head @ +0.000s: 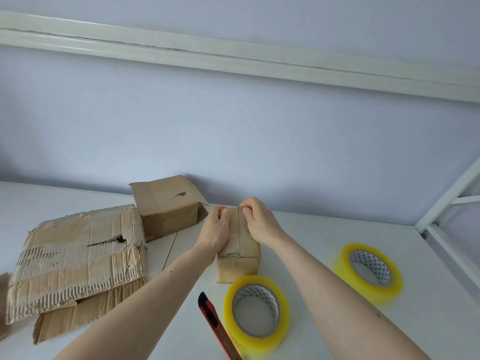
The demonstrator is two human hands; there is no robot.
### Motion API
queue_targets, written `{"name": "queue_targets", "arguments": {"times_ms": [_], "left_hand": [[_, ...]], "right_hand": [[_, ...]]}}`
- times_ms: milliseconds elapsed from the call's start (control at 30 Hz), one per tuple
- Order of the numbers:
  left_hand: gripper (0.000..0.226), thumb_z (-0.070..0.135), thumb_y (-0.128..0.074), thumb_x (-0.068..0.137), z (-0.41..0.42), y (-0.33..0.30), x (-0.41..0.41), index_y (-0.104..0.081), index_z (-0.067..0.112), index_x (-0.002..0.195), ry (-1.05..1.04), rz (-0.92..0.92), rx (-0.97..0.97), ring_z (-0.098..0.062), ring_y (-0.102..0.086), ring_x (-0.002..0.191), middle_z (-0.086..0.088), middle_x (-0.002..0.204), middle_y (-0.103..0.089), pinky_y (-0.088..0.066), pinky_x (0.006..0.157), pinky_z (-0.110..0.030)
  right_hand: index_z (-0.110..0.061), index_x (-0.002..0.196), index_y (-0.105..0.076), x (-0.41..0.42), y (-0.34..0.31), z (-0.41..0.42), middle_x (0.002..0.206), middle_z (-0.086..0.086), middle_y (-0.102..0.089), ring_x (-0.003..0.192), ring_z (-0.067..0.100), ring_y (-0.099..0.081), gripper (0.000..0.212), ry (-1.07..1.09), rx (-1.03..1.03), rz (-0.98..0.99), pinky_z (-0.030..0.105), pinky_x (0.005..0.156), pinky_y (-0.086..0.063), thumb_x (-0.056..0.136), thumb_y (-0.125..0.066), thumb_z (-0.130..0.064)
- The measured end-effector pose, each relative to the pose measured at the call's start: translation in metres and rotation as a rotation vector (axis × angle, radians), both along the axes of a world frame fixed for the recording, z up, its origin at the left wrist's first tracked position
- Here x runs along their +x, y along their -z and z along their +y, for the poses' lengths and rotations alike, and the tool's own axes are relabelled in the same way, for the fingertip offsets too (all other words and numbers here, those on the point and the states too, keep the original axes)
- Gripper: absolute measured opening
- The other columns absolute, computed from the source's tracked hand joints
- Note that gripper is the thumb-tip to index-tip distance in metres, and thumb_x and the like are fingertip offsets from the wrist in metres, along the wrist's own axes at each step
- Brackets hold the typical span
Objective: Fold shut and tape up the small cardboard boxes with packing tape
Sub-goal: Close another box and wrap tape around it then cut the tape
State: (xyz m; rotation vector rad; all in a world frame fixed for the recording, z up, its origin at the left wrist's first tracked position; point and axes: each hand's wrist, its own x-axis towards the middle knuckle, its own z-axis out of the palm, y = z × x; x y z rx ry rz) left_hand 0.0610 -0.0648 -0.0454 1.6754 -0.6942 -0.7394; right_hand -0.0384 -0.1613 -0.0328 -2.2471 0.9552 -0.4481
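A small brown cardboard box (pixel 240 265) stands on the white table, its top flaps folded down with a strip of tape along the seam. My left hand (pixel 217 231) lies on the left half of its top, fingers curled over the far edge. My right hand (pixel 258 219) is on the right half, fingers curled at the far end. A yellow-edged roll of clear packing tape (pixel 257 313) lies flat just in front of the box. A second tape roll (pixel 368 272) lies to the right.
A red utility knife (pixel 217 326) lies left of the near tape roll. Another cardboard box (pixel 166 206) sits at the back left, by the wall. A torn, flattened cardboard box (pixel 75 261) fills the left side. A white metal frame (pixel 446 211) edges the table's right.
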Motion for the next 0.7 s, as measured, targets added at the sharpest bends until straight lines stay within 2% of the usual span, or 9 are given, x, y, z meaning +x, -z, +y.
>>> {"name": "queue_targets", "arguments": {"times_ms": [67, 167, 300, 533, 700], "left_hand": [[0.024, 0.032, -0.034, 0.107, 0.001, 0.002, 0.002, -0.051, 0.021, 0.120, 0.011, -0.018, 0.018, -0.010, -0.053, 0.092, 0.002, 0.105, -0.057, -0.042, 0.071, -0.026], [0.024, 0.032, -0.035, 0.107, 0.000, 0.004, 0.003, -0.051, 0.020, 0.121, 0.003, -0.038, 0.020, -0.012, -0.053, 0.099, 0.003, 0.107, -0.056, -0.040, 0.080, -0.029], [0.025, 0.033, -0.034, 0.107, -0.003, 0.007, 0.002, -0.050, 0.019, 0.120, -0.002, -0.064, 0.027, -0.016, -0.053, 0.102, 0.001, 0.108, -0.057, -0.042, 0.085, -0.032], [0.026, 0.034, -0.032, 0.108, -0.005, 0.009, 0.003, -0.049, 0.019, 0.120, -0.005, -0.132, 0.053, -0.018, -0.053, 0.104, -0.001, 0.112, -0.056, -0.041, 0.087, -0.033], [0.026, 0.036, -0.032, 0.107, -0.005, 0.010, 0.004, -0.049, 0.019, 0.117, 0.002, -0.159, 0.066, -0.019, -0.054, 0.105, -0.003, 0.115, -0.057, -0.044, 0.091, -0.037]], "right_hand": [[-0.010, 0.117, -0.056, 0.002, -0.002, -0.003, 0.115, 0.000, -0.058, 0.106, 0.018, -0.052, 0.026, -0.023, -0.016, 0.049, 0.030, 0.085, -0.039, 0.107, -0.034, -0.020], [-0.011, 0.098, -0.057, 0.004, 0.000, -0.004, 0.101, 0.003, -0.062, 0.095, 0.025, -0.056, 0.027, -0.002, -0.175, 0.116, 0.037, 0.079, -0.047, 0.106, -0.035, -0.025], [-0.011, 0.105, -0.062, 0.003, 0.000, -0.002, 0.106, 0.001, -0.064, 0.096, 0.022, -0.059, 0.029, 0.024, -0.306, 0.091, 0.033, 0.075, -0.045, 0.106, -0.042, -0.032], [-0.015, 0.107, -0.062, 0.002, -0.005, 0.002, 0.108, -0.002, -0.066, 0.099, 0.019, -0.059, 0.025, 0.045, -0.256, 0.017, 0.039, 0.081, -0.051, 0.104, -0.048, -0.036], [-0.017, 0.103, -0.049, 0.011, -0.009, 0.000, 0.105, -0.004, -0.058, 0.097, 0.020, -0.054, 0.024, 0.069, -0.048, 0.122, 0.037, 0.078, -0.041, 0.107, -0.036, -0.037]]}}
